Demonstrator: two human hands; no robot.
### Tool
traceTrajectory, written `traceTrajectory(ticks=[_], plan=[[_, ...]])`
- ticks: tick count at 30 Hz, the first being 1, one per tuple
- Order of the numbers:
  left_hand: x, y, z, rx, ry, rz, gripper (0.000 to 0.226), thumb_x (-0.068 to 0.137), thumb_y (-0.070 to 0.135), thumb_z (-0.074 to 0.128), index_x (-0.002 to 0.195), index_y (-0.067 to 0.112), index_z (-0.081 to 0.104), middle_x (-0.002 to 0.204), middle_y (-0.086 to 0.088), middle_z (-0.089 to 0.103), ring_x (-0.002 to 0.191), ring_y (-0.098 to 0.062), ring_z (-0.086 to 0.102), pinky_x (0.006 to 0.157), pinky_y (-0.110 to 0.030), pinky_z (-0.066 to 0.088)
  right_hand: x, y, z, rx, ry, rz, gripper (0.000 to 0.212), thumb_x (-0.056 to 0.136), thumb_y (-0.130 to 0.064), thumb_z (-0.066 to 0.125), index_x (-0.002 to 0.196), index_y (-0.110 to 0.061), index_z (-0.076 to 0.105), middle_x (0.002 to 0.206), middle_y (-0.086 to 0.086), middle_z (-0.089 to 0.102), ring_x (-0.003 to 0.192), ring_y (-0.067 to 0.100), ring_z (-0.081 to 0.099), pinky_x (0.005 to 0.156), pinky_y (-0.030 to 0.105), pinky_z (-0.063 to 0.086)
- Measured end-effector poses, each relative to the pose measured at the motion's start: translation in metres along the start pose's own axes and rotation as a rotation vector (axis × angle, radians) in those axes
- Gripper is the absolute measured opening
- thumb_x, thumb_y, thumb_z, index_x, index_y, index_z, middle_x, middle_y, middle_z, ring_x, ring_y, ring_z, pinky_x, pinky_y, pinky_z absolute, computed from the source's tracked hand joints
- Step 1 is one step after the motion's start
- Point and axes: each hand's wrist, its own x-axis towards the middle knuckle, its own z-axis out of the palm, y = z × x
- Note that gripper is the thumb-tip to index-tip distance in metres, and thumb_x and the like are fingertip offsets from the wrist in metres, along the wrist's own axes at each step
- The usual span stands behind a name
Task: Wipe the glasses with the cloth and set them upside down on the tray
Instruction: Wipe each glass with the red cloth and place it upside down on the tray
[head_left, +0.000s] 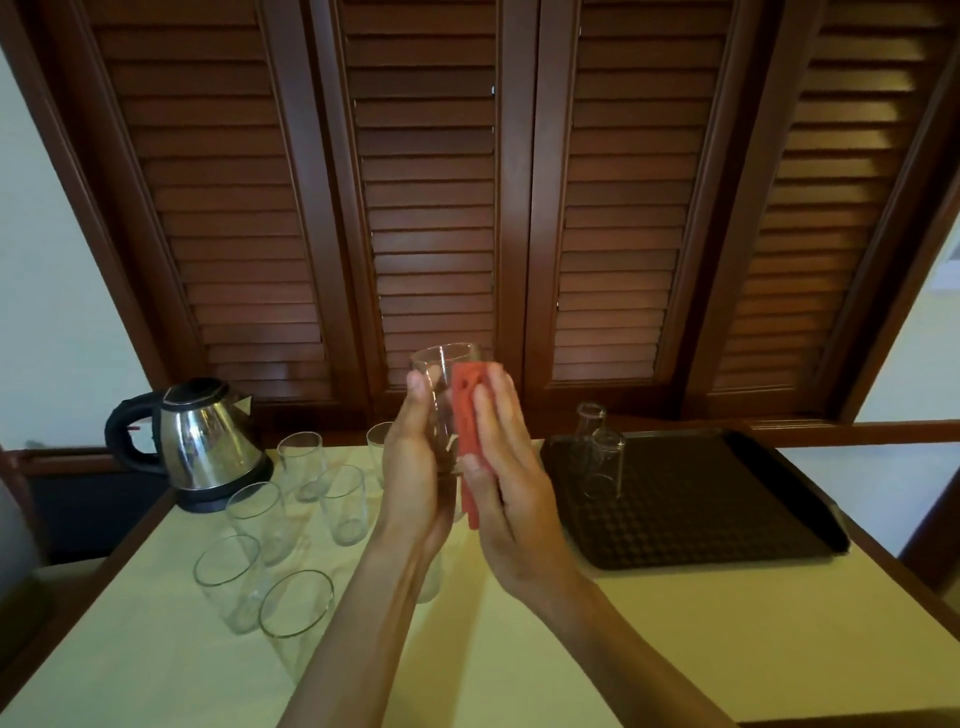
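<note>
A table (649, 649) with a pale yellow top and a dark wooden edge fills the lower part of the frame. At centre left stands a steel electric kettle (200, 441) on its black base. Just right of it and below stand upright clear glasses (343, 504), about seven, one partly hidden. At centre right lies a dark textured tray (727, 509), near the table's far edge.

9 glasses (343, 501); 1 kettle (205, 447); 1 tray (727, 519); 1 cloth (467, 415).
</note>
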Motion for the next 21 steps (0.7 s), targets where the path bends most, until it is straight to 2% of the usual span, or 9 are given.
traceTrajectory(ticks=[3,5,7,9,11,13,17,19,21], plan=[[-0.002,-0.004,0.001,0.066,0.036,-0.052,0.056,0.106,0.053,0.035,0.132,0.018,0.07,0.124,-0.011,0.075,0.123,-0.03,0.067,0.105,-0.049,0.052,0.02,0.006,-0.007,0.205,0.153,0.244,0.053,0.108,-0.026,0.037,0.157,-0.028,0.017,0.164,-0.024,0.018,0.152,0.0,0.017,0.125,0.034,0.025],[-0.004,-0.008,0.001,0.041,0.027,-0.091,0.059,0.11,0.051,0.029,0.124,0.019,0.076,0.128,-0.014,0.074,0.13,-0.03,0.064,0.112,-0.052,0.047,0.028,0.003,-0.008,0.126,0.135,0.175,0.052,0.109,-0.023,0.038,0.158,-0.025,0.019,0.167,-0.015,0.015,0.154,0.006,0.015,0.125,0.038,0.025],[-0.003,0.0,0.002,0.011,0.008,-0.077,0.063,0.104,0.061,0.034,0.123,0.018,0.077,0.13,-0.013,0.073,0.129,-0.028,0.065,0.108,-0.047,0.049,0.011,0.002,0.0,0.02,0.062,0.036,0.052,0.109,-0.022,0.037,0.158,-0.021,0.02,0.169,-0.01,0.013,0.156,0.011,0.011,0.125,0.035,0.021],[0.0,0.007,0.002,0.034,0.01,-0.015,0.067,0.094,0.068,0.05,0.127,0.015,0.073,0.127,-0.012,0.073,0.122,-0.028,0.067,0.1,-0.042,0.054,-0.006,0.004,0.004,0.109,0.043,0.088,0.052,0.109,-0.022,0.037,0.158,-0.023,0.02,0.167,-0.018,0.018,0.154,0.004,0.017,0.123,0.024,0.023],[-0.002,0.004,0.002,0.104,-0.002,0.034,0.069,0.088,0.066,0.058,0.134,0.017,0.068,0.13,-0.015,0.071,0.123,-0.029,0.066,0.097,-0.044,0.056,0.002,0.005,0.002,0.31,0.099,0.268,0.055,0.106,-0.029,0.039,0.158,-0.027,0.022,0.159,-0.024,0.033,0.147,0.001,0.032,0.12,0.029,0.033],[-0.005,-0.002,0.003,0.118,-0.027,0.031,0.064,0.093,0.061,0.052,0.137,0.017,0.067,0.134,-0.014,0.07,0.129,-0.03,0.064,0.103,-0.048,0.054,0.019,0.005,-0.006,0.328,0.176,0.311,0.056,0.105,-0.037,0.04,0.158,-0.03,0.024,0.159,-0.016,0.038,0.147,0.009,0.038,0.12,0.04,0.036],[-0.001,0.002,0.0,0.053,0.008,0.081,0.065,0.098,0.061,0.047,0.135,0.012,0.066,0.131,-0.018,0.07,0.126,-0.036,0.065,0.103,-0.047,0.054,0.003,-0.004,0.004,0.19,0.096,0.12,0.053,0.108,-0.03,0.035,0.157,-0.031,0.017,0.165,-0.025,0.015,0.153,0.004,0.019,0.123,0.031,0.027],[-0.001,0.003,-0.001,0.113,0.026,0.106,0.062,0.1,0.061,0.042,0.137,0.017,0.065,0.127,-0.015,0.073,0.121,-0.034,0.068,0.1,-0.046,0.056,-0.004,0.0,0.006,0.265,0.132,0.193,0.053,0.107,-0.032,0.036,0.156,-0.035,0.019,0.162,-0.028,0.025,0.151,0.002,0.024,0.123,0.032,0.027],[-0.004,-0.005,-0.002,0.223,0.003,0.089,0.056,0.104,0.06,0.034,0.134,0.026,0.069,0.124,-0.008,0.075,0.12,-0.027,0.07,0.097,-0.044,0.057,0.01,0.0,0.001,0.309,0.199,0.293,0.054,0.105,-0.038,0.039,0.156,-0.038,0.023,0.16,-0.019,0.035,0.149,0.008,0.034,0.122,0.043,0.032]])
